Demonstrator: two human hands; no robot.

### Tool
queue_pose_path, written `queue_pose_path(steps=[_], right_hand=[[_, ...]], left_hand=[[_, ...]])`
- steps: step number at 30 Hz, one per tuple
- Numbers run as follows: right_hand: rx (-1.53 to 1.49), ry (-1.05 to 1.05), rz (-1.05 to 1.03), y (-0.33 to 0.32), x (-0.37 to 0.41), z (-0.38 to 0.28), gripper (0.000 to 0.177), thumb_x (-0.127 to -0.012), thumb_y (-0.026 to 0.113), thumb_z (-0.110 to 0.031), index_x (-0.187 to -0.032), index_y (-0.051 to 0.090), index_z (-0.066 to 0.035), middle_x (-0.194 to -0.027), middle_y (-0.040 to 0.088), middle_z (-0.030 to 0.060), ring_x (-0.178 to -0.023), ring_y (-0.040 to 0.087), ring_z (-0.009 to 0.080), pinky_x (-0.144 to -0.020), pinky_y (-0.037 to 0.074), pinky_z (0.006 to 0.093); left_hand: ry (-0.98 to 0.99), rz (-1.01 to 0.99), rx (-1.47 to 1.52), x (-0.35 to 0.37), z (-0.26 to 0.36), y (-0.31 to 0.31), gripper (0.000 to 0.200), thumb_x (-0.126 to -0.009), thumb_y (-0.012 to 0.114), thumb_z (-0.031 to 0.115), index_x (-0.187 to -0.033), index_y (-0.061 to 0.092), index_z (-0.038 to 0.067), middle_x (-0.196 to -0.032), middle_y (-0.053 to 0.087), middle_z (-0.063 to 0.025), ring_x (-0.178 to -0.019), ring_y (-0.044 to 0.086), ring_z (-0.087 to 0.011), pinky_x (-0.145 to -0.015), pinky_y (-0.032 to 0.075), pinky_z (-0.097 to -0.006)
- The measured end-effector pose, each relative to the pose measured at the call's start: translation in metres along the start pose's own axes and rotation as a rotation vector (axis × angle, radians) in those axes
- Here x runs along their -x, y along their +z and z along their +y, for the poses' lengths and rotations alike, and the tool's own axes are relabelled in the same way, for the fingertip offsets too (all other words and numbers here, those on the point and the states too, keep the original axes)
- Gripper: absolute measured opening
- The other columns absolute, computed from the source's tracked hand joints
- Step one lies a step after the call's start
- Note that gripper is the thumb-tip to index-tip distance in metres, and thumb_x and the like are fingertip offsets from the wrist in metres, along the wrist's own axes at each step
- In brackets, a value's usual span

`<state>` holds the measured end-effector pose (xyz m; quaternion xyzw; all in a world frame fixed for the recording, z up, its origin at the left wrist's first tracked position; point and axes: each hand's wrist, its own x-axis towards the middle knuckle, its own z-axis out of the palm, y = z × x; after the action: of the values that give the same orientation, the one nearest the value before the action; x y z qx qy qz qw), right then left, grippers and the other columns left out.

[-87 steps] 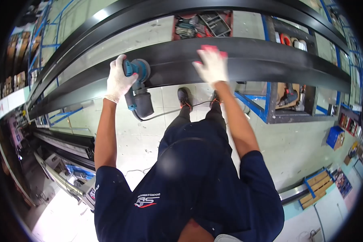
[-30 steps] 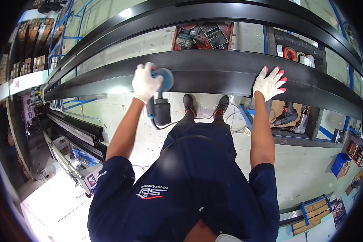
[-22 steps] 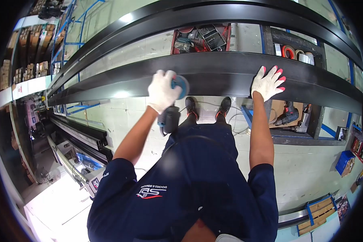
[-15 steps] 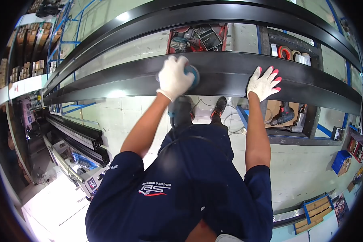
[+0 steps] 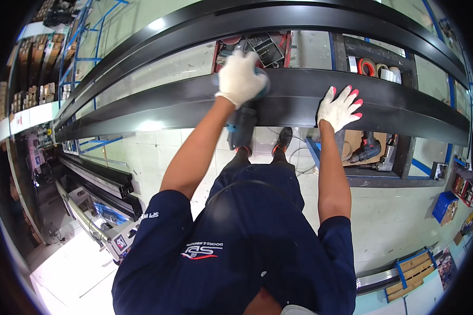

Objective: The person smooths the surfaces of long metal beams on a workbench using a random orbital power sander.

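In the head view, my left hand, in a white knit glove, is closed over the head of a teal and dark power sander. The glove and motion blur partly hide the sander's head, which rests on a long black metal profile. Its dark body points back toward me, past the profile's near edge. My right hand, gloved in white with red fingertips, lies flat on the same profile farther right, fingers spread and holding nothing.
More black profiles run parallel behind. Beyond the worked profile sits a red toolbox; tape rolls lie to its right. A cordless drill rests on a shelf below my right hand. Racks with boxes stand at left.
My left hand has moved the sander away from me and slightly right across the profile, and more of its body shows. My right hand stays spread on the profile.
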<state>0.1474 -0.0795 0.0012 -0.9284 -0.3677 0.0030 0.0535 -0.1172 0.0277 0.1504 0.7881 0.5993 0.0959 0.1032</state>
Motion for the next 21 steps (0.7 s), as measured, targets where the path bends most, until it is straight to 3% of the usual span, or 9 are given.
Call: queue_pose_path(steps=[4, 11, 14, 17, 21], right_hand=[[-0.027, -0.016, -0.019, -0.003, 0.001, 0.004, 0.077, -0.116, 0.042, -0.061, -0.177, 0.04, -0.014, -0.186, 0.034, 0.0155, -0.171, 0.026, 0.0471, -0.135, 0.016, 0.0724], [-0.042, -0.006, -0.014, 0.0, 0.001, 0.005, 0.078, -0.115, 0.043, -0.062, -0.177, 0.041, -0.015, -0.186, 0.035, 0.0159, -0.172, 0.026, 0.0465, -0.135, 0.016, 0.0736], [-0.054, 0.004, -0.024, -0.002, 0.001, 0.004, 0.078, -0.115, 0.042, -0.062, -0.177, 0.041, -0.015, -0.184, 0.039, 0.0179, -0.171, 0.027, 0.0465, -0.135, 0.015, 0.074], [-0.03, -0.001, -0.031, -0.001, 0.0, 0.004, 0.077, -0.116, 0.041, -0.062, -0.178, 0.041, -0.015, -0.184, 0.039, 0.0178, -0.171, 0.027, 0.0464, -0.135, 0.015, 0.0739], [-0.041, -0.008, -0.014, 0.0, 0.001, 0.005, 0.078, -0.116, 0.04, -0.062, -0.178, 0.04, -0.015, -0.185, 0.037, 0.0169, -0.172, 0.026, 0.0459, -0.135, 0.015, 0.0738]], left_hand=[[0.031, -0.003, 0.044, -0.004, 0.017, 0.009, 0.037, -0.085, 0.077, 0.033, -0.119, 0.078, 0.016, -0.119, 0.07, -0.0208, -0.117, 0.071, -0.0426, -0.096, 0.062, -0.0548], [-0.24, -0.035, -0.15, 0.006, -0.102, -0.03, 0.043, -0.086, 0.08, 0.039, -0.118, 0.072, 0.011, -0.116, 0.069, -0.0244, -0.11, 0.072, -0.047, -0.096, 0.059, -0.0543], [-0.281, -0.083, -0.162, 0.038, -0.132, -0.042, 0.041, -0.087, 0.079, 0.039, -0.115, 0.07, 0.01, -0.119, 0.068, -0.0264, -0.115, 0.07, -0.0475, -0.099, 0.058, -0.0553], [-0.288, -0.059, -0.172, 0.064, -0.115, -0.037, 0.041, -0.085, 0.08, 0.034, -0.117, 0.07, 0.012, -0.118, 0.069, -0.0239, -0.11, 0.071, -0.0464, -0.097, 0.059, -0.0547], [-0.119, -0.044, -0.1, 0.082, -0.048, -0.023, 0.037, -0.084, 0.079, 0.031, -0.115, 0.072, 0.013, -0.116, 0.068, -0.0196, -0.113, 0.07, -0.0433, -0.095, 0.06, -0.0541]])
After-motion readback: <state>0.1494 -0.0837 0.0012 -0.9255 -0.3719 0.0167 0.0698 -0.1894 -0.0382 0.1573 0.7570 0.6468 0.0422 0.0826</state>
